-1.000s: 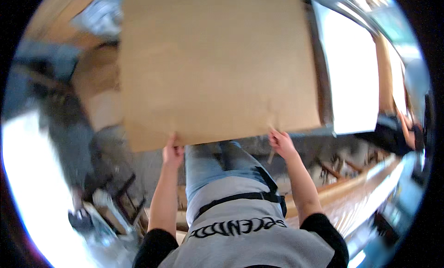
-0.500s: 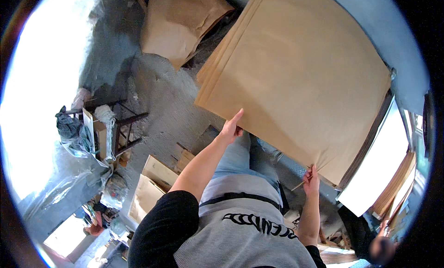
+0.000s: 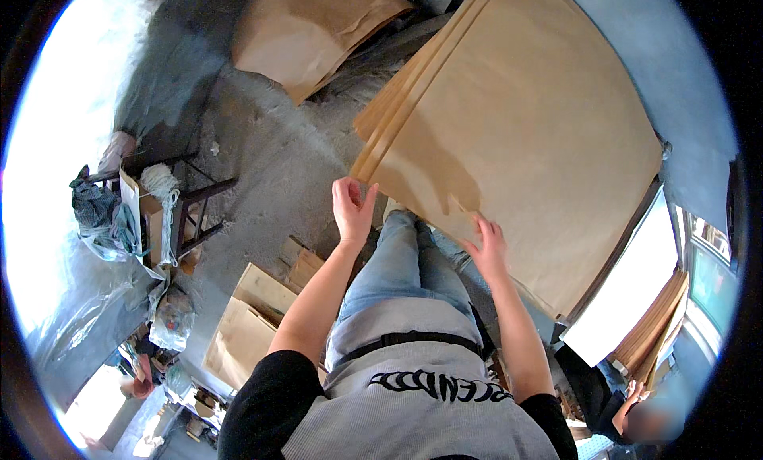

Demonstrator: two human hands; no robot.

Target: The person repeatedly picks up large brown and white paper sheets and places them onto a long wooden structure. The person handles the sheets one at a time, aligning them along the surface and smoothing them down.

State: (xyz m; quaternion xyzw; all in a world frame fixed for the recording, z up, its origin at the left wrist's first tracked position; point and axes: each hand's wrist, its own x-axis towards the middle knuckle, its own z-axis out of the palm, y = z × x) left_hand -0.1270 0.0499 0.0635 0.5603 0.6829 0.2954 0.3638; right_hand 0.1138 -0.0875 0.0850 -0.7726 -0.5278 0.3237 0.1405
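Observation:
A large stack of brown kraft paper sheets (image 3: 540, 142) lies in front of me and to the right, its left edges fanned into layers. At the stack's near left corner is my left hand (image 3: 352, 210), its fingers curled at the sheet edges and its thumb raised alongside. My right hand (image 3: 488, 247) is over the near edge of the top sheet, further right. A thin, light stick (image 3: 459, 206) pokes out past its closed fingers; most of it is hidden or blends with the paper. A shadow falls on the top sheet ahead of this hand.
Another brown paper pile (image 3: 318, 31) stands at the far left. A dark metal stand (image 3: 199, 206) with bags and white string is to my left. Flat boards (image 3: 246, 325) lean near my left elbow. On the right are a white panel (image 3: 616, 277) and another person (image 3: 628, 404).
My left hand has moved left along the near edge to the stack's corner. My right hand has moved left and forward over the paper. My view has shifted slightly.

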